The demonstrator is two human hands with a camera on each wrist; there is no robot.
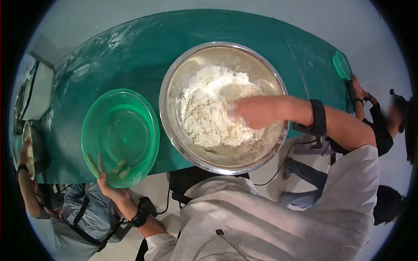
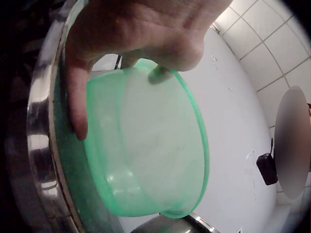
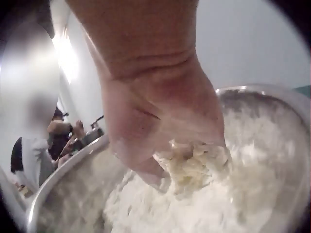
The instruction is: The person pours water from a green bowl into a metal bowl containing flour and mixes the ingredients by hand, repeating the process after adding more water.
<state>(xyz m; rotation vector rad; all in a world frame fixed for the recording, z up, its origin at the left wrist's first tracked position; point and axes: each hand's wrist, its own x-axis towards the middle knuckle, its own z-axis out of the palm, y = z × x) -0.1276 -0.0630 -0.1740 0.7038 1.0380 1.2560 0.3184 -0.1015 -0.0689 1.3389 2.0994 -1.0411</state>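
A wide metal mixing bowl (image 1: 170,130) holds a heap of shaggy, floury dough (image 1: 209,126). My right hand (image 1: 257,112) is down in it, blurred in the head view. In the right wrist view its fingers curl into the dough (image 3: 194,167), with sticky clumps about them; the fingertips are buried. To the left, my left hand (image 1: 112,187) grips the near side of a translucent green plastic basin (image 1: 150,143). The thumb and fingers spread around the basin's wall, as the left wrist view shows (image 2: 141,160).
The green table (image 1: 139,52) carries smears of flour. A white container (image 1: 40,89) and another metal bowl (image 1: 38,152) stand at the far left, with a person's hand at that bowl. On the far right, another person reaches toward a small green bowl (image 1: 342,65).
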